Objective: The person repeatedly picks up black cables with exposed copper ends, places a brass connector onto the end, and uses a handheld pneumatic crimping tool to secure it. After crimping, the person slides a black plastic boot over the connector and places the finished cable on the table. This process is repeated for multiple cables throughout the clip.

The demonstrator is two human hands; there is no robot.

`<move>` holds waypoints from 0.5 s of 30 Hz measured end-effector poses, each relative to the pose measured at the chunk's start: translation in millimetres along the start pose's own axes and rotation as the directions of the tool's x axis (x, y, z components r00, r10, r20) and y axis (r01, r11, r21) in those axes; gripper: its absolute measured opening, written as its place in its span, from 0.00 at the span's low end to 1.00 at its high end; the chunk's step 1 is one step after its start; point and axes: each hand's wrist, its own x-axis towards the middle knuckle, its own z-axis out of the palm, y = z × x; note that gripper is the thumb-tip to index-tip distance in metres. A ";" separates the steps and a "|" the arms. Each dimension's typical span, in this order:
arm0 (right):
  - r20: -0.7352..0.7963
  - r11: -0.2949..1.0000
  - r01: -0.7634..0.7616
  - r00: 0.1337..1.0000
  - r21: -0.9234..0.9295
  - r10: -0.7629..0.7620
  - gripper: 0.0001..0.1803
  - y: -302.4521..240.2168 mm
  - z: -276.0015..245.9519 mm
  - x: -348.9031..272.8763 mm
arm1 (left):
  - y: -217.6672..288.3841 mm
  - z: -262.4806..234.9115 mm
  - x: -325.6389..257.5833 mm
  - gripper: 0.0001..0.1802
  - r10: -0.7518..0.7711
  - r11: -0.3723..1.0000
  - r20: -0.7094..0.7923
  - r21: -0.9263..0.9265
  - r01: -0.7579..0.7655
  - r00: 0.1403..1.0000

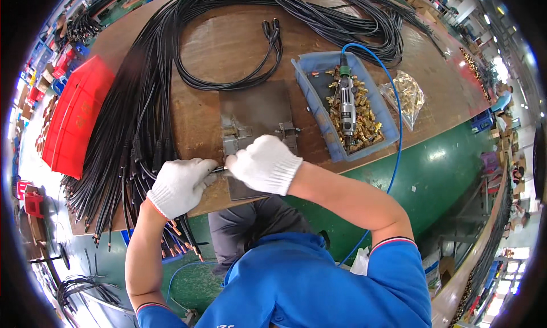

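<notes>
My left hand (pixel 181 187), in a white knit glove, is closed on a black cable (pixel 219 169) near its end. The short stretch of cable shows between my two hands. My right hand (pixel 265 164), also gloved, has its fingers pinched together at the cable's tip; what lies between them is hidden. Just beyond my hands a dark metal plate (pixel 256 103) lies on the table, with small metal fixtures (pixel 236 135) on it. To its right stands a blue plastic bin (pixel 310 94) of small brass fittings (pixel 370 128), with a grey air tool (pixel 347 109) resting on them.
A thick bundle of black cables (pixel 139 94) covers the table's left side and curves across the back. A blue air hose (pixel 399 123) runs past the bin. At right lies a clear bag of brass fittings (pixel 407 94). A red bin (pixel 77 120) stands far left.
</notes>
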 end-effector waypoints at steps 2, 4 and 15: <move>0.115 0.988 0.025 0.993 -0.154 -0.007 0.09 17.5 -22.9 -6.0 | -2.2 3.0 -0.2 0.11 -0.030 1.000 -0.010 -0.001 0.030 1.000; 0.138 0.965 -0.066 0.985 -0.255 0.104 0.10 59.1 -58.1 -6.7 | -5.4 3.3 1.3 0.12 -0.074 0.997 -0.025 -0.022 0.073 0.997; 0.511 0.710 -0.141 0.600 -0.690 0.615 0.15 224.1 -61.0 -24.5 | -3.9 13.9 9.0 0.22 -0.182 0.978 -0.034 -0.110 0.177 0.983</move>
